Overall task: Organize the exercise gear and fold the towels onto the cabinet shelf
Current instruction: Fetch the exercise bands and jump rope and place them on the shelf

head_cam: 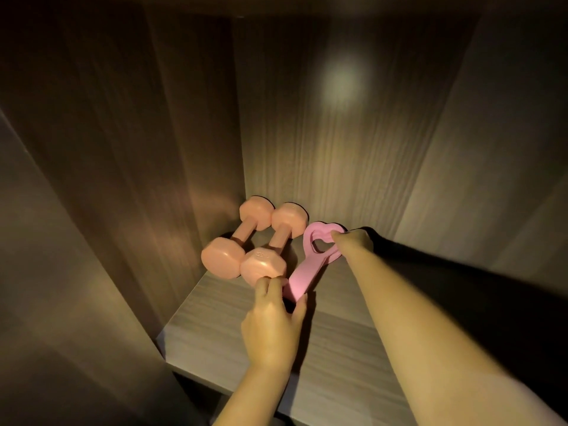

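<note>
Pink, heart-looped at its far end — the thigh exerciser (299,278) lies on the cabinet shelf (338,348), long axis running from the left hand (273,318), curled round its near end, to the right hand (353,244) pinching the loop; two peach dumbbells (262,264) sit just left of both.

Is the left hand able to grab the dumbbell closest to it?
Probably yes. The dumbbell lies right by the left hand, with nothing between. But that hand holds the pink trainer and would need to let go first.
</note>
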Motion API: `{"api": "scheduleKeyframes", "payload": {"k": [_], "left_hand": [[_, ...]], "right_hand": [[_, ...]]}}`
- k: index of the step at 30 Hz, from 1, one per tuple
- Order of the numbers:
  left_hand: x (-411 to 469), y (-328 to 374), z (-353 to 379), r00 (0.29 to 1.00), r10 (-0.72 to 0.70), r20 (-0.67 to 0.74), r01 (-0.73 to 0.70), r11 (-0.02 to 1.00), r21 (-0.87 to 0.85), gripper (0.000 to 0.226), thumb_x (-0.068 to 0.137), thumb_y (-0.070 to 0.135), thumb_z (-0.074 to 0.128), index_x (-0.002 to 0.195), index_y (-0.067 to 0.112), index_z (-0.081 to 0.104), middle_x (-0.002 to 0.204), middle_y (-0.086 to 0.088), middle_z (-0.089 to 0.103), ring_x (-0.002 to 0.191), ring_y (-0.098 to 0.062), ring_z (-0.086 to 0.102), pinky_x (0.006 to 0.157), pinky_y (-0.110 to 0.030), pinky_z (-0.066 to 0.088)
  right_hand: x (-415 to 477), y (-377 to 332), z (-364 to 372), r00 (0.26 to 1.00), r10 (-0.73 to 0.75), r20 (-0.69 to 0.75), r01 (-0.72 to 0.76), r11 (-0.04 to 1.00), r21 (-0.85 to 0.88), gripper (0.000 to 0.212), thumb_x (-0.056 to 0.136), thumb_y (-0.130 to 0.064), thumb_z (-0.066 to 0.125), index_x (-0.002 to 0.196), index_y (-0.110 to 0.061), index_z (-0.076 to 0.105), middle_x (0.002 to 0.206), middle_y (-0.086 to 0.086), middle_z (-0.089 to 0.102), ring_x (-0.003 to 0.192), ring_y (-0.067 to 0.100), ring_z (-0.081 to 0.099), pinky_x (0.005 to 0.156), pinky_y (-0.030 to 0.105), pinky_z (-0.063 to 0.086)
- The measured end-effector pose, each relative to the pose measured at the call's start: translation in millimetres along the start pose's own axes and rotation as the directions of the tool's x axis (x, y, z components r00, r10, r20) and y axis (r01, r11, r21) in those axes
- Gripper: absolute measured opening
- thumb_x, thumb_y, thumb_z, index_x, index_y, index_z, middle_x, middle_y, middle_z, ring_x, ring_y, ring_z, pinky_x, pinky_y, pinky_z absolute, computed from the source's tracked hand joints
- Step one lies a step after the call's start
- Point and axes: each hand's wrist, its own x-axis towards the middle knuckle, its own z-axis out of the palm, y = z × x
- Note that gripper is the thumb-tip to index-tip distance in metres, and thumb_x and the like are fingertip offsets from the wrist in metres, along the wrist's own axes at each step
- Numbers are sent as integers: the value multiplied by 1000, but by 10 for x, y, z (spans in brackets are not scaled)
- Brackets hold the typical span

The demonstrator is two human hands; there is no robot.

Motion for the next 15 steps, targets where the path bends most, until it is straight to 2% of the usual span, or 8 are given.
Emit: {"api": "scheduleKeyframes", "payload": {"k": [4,5,7,9,12,15], "left_hand": [[4,37,-1,1000,1,1,-1,999,-39,33,80,37,78,101,18,62,79,10,61,59,-4,52,50,-9,30],[10,40,-5,1000,5,-1,-6,999,-40,32,80,37,78,101,18,61,77,11,59,58,-4,51,49,-10,30],[31,35,-21,1000,14,-1,-14,1000,-28,33,81,36,77,102,18,59,74,12,57,57,-7,52,48,-14,31],[55,37,-39,1000,20,20,-20,1000,0,35,83,38,75,106,16,58,74,8,61,59,-14,59,49,-19,34],[76,47,-49,999,13,44,-14,1000,12,37,85,40,72,108,15,58,74,1,66,65,-22,65,51,-25,35],[94,42,-36,999,-1,51,1,1000,-1,38,85,39,72,109,14,58,75,-1,67,67,-24,66,51,-28,40]], "right_hand": [[-27,63,-26,999,-47,8,47,997,-56,41,92,-33,65,119,-2,62,113,16,67,88,28,64,68,29,47],[-42,88,-30,996,-87,-5,86,994,-67,40,93,-32,65,120,-2,61,114,16,67,89,28,63,70,30,48],[-97,141,-35,982,-180,-53,174,980,-102,42,95,-28,61,130,-5,56,126,16,61,105,31,62,80,33,48],[-154,180,-26,966,-248,-67,239,964,-118,38,98,-21,55,134,-8,56,131,15,59,117,32,58,89,34,47],[-205,189,-4,961,-274,-28,270,957,-104,31,99,-15,49,126,-6,62,122,16,64,110,33,60,86,34,48],[-208,153,-13,966,-258,-7,256,964,-75,32,99,-13,50,126,-3,63,121,18,64,109,33,61,85,32,48]]}}
